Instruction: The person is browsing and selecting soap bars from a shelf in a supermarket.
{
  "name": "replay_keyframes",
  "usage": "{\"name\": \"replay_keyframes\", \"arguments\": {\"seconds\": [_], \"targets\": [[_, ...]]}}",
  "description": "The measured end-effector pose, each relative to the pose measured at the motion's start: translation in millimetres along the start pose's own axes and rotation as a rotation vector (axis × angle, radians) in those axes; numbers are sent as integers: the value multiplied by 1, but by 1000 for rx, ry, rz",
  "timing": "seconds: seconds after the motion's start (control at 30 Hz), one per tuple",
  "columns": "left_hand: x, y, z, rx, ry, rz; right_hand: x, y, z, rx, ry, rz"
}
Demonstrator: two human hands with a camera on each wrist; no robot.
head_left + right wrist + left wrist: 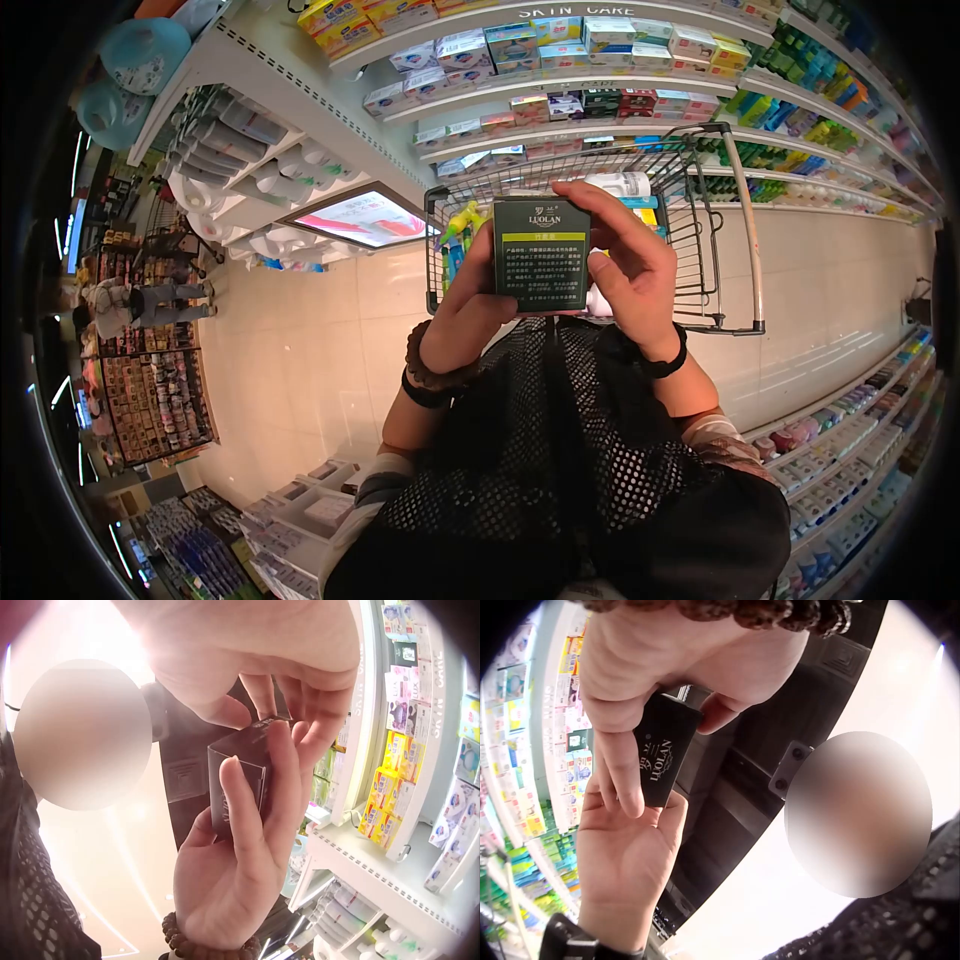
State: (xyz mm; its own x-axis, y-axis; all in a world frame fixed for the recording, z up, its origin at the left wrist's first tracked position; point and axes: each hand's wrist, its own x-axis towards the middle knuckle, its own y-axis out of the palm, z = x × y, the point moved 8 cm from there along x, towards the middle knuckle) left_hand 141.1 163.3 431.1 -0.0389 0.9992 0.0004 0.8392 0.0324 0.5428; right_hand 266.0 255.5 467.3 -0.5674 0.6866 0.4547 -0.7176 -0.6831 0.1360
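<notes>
A dark green box (542, 262) lettered LUOLAN, with a yellow-green band and small print, faces up between both hands in the head view. My left hand (468, 322) grips its left side, thumb across the lower front corner and fingers behind. On the other side my right hand (638, 280) holds it, fingertips at the top edge and thumb by the right edge. The left wrist view shows the box's dark end (658, 754) between left thumb and fingers. In the right wrist view, fingers of both hands lie along the box (238, 769).
A wire shopping cart (705, 290) holding a white bottle (622, 184) and other goods stands just beyond the hands. Behind it are shelves (560, 80) of boxed skin care goods. A lit screen (365, 220) is at the left; more shelves (850, 470) stand at lower right.
</notes>
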Motion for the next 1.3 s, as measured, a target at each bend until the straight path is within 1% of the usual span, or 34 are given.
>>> {"name": "replay_keyframes", "arguments": {"seconds": [0.07, 0.37, 0.57, 0.7, 0.8, 0.87, 1.2, 1.3], "targets": [[0, 0, 1, -102, -1, -3, 0, 1, 1, -2, -5, 16], [-2, -3, -1, -100, -34, 3, -1, 5, 3, -20, 20, 51], [-3, -9, -2, -78, -20, 8, 1, 9, 6, -61, -5, 63], [-2, -6, -6, -51, -12, 14, 1, 10, 5, -65, 12, 73], [-1, 3, -12, -71, -54, 20, 0, 10, 4, -44, 24, 66], [-1, 4, -9, -150, -80, 88, -1, 10, 4, -32, 35, 69], [-1, 4, -10, -162, -62, 100, -2, 9, 1, -18, 53, 62], [0, 5, -10, -194, -67, 73, -2, 10, -1, -12, 42, 79]]}}
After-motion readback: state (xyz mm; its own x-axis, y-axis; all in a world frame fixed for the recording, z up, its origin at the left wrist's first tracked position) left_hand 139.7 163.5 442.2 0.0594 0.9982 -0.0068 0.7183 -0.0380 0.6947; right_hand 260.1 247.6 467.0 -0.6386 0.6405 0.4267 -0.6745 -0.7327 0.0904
